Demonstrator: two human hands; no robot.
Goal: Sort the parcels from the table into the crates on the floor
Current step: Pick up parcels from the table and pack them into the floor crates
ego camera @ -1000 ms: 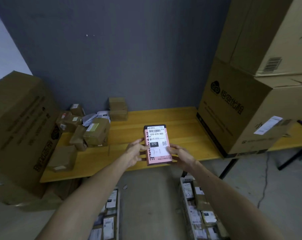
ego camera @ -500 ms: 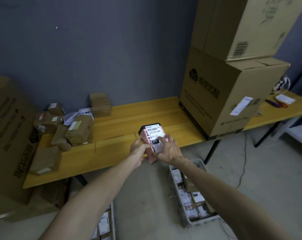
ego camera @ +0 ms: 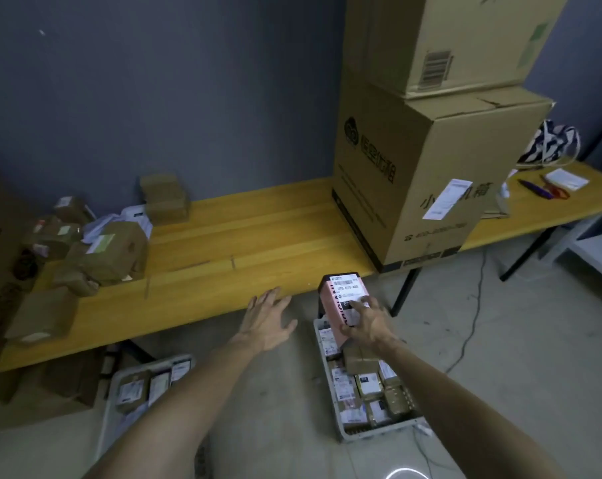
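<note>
Item under handling: one pink parcel point(ego camera: 344, 299), white shipping label facing up at me. It is off the tabletop point(ego camera: 240, 236), held in the air just in front of the tabletop's front edge and over the far end of the right crate point(ego camera: 372, 433) on the floor.

Right hand point(ego camera: 368, 323): my fingers point(ego camera: 363, 302) are curled across the label face with the thumb on the near side, so the parcel is pinched across its width. I judge the hold is kept on the lower half so the barcode and printed code at the top stay readable. The parcel tilts, top end away from me.

Left hand point(ego camera: 268, 323): flat and spread, holding nothing, at the tabletop's front edge. Whether it touches the wood cannot be told. I judge it is free because one hand carries a parcel this light.

Destination: the right crate is already packed with labelled parcels laid flat, label side up. The left crate point(ego camera: 119, 378) holds fewer and lies well apart from the parcel. Position suggests the right crate is the chosen bin.

Stock remaining: brown parcels point(ego camera: 109, 250) are heaped at the left end of the tabletop. A large carton point(ego camera: 413, 188) occupies the right end.

Assessment: sorting is partway through. The next move calls for lowering the parcel flat into a gap, label upward.
</note>
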